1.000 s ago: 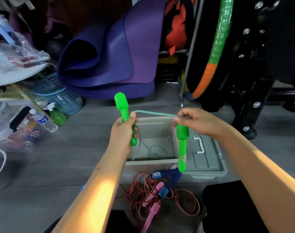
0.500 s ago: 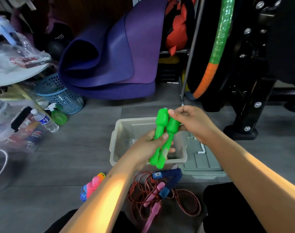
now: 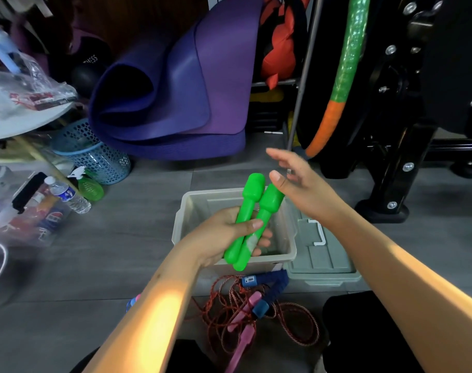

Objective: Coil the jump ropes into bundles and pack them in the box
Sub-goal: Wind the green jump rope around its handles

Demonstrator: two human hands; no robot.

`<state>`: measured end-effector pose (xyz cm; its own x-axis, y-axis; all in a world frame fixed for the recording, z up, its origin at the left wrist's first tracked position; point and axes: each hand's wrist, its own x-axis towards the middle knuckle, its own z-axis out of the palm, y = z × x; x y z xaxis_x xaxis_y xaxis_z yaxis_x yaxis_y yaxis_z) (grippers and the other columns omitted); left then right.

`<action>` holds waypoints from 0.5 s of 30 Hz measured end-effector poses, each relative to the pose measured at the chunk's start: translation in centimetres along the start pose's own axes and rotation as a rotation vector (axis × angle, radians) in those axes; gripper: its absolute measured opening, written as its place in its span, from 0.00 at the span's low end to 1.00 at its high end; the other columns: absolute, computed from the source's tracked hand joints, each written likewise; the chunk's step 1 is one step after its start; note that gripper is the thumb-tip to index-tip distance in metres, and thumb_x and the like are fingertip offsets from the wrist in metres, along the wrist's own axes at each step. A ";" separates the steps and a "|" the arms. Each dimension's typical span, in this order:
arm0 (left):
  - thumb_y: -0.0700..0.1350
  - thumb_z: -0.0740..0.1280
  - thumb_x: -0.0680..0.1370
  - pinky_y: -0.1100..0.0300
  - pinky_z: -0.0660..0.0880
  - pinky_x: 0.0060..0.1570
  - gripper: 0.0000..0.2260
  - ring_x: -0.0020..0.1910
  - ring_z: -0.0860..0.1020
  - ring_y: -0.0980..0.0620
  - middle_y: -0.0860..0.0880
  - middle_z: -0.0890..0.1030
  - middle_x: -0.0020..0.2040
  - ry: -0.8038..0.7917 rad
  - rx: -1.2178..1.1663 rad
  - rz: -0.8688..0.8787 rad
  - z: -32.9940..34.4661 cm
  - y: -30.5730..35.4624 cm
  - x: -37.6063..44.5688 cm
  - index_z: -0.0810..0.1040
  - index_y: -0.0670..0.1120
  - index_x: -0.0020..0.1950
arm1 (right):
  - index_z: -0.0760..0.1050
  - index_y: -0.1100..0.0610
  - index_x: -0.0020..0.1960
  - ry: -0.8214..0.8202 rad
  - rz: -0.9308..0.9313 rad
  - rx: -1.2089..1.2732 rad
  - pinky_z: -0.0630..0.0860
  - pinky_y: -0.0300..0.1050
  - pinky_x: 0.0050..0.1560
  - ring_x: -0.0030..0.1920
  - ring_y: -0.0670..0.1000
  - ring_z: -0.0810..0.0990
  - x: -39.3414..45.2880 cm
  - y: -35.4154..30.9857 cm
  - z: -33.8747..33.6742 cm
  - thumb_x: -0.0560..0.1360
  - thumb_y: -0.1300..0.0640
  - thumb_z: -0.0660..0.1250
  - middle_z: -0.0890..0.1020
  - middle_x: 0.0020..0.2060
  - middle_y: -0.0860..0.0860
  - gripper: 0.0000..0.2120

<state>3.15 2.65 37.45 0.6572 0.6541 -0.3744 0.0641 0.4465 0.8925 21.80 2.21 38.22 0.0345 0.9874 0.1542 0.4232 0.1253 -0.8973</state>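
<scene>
Left hand (image 3: 224,235) fingers clenched round both green handles (image 3: 252,219); right hand (image 3: 299,184) fingers released, beside tops.

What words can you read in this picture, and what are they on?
"NESS": white letters on a dark object at the back left; the start of the word is hidden.
Water bottle: the label is too small to read.
Blue jump rope handle: the little display is too blurred to read.
Red packet in the plastic bag: unreadable.
</scene>
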 end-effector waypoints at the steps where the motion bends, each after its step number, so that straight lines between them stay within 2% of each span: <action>1: 0.35 0.60 0.79 0.61 0.79 0.35 0.07 0.38 0.83 0.52 0.46 0.83 0.40 -0.028 0.008 -0.012 -0.2 0.1 -0.1 0.73 0.42 0.56 | 0.71 0.43 0.61 -0.097 0.014 0.053 0.68 0.35 0.61 0.60 0.39 0.73 -0.2 -0.4 0.0 0.79 0.52 0.60 0.76 0.58 0.42 0.12; 3: 0.34 0.60 0.79 0.60 0.79 0.35 0.09 0.38 0.83 0.51 0.45 0.84 0.40 -0.065 0.019 -0.028 -0.5 0.3 -0.3 0.73 0.42 0.57 | 0.75 0.43 0.57 -0.190 0.064 0.111 0.68 0.36 0.60 0.57 0.38 0.75 -0.3 -0.5 -0.1 0.80 0.51 0.57 0.79 0.54 0.40 0.11; 5: 0.34 0.60 0.78 0.61 0.79 0.35 0.09 0.38 0.83 0.52 0.46 0.84 0.40 -0.070 0.013 -0.019 -0.5 0.3 -0.4 0.74 0.42 0.55 | 0.76 0.43 0.57 -0.170 0.067 0.121 0.68 0.38 0.61 0.57 0.40 0.75 -0.3 -0.6 -0.2 0.80 0.50 0.57 0.79 0.52 0.40 0.11; 7: 0.34 0.60 0.78 0.61 0.78 0.33 0.08 0.36 0.82 0.52 0.46 0.84 0.38 -0.035 -0.028 0.004 -0.6 0.4 -0.3 0.74 0.42 0.55 | 0.74 0.43 0.60 -0.166 0.064 0.144 0.71 0.36 0.59 0.55 0.42 0.77 -0.4 -0.9 -0.1 0.79 0.49 0.56 0.79 0.52 0.41 0.12; 9: 0.35 0.60 0.78 0.61 0.77 0.32 0.07 0.34 0.81 0.53 0.46 0.83 0.36 0.035 -0.080 0.031 -0.8 0.4 -0.2 0.75 0.40 0.53 | 0.71 0.45 0.65 -0.149 0.094 0.151 0.75 0.37 0.48 0.42 0.46 0.78 -0.5 -1.2 0.3 0.80 0.50 0.55 0.79 0.46 0.46 0.15; 11: 0.35 0.60 0.78 0.62 0.76 0.30 0.06 0.33 0.80 0.53 0.46 0.82 0.35 0.117 -0.140 0.060 -1.2 0.6 0.1 0.75 0.39 0.52 | 0.70 0.50 0.67 -0.102 0.164 0.144 0.74 0.41 0.37 0.32 0.47 0.72 -0.5 -1.1 0.6 0.81 0.51 0.54 0.77 0.39 0.50 0.16; 13: 0.35 0.60 0.79 0.62 0.76 0.29 0.05 0.32 0.79 0.54 0.47 0.82 0.34 0.200 -0.234 0.090 -1.7 0.9 0.4 0.75 0.38 0.51 | 0.68 0.53 0.66 -0.075 0.226 0.096 0.70 0.41 0.33 0.30 0.47 0.71 -0.6 -1.0 0.8 0.81 0.52 0.56 0.78 0.36 0.47 0.15; 15: 0.35 0.60 0.79 0.62 0.76 0.28 0.05 0.31 0.80 0.54 0.47 0.82 0.33 0.257 -0.271 0.114 -1.9 1.0 0.6 0.75 0.39 0.50 | 0.68 0.52 0.63 -0.067 0.220 -0.092 0.70 0.38 0.33 0.33 0.49 0.74 -0.8 -0.9 1.1 0.79 0.52 0.60 0.79 0.35 0.45 0.14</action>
<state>2.17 4.69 37.64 0.4370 0.8251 -0.3582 -0.2216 0.4847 0.8461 20.41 1.37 38.49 0.0757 0.9946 -0.0710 0.4929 -0.0992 -0.8644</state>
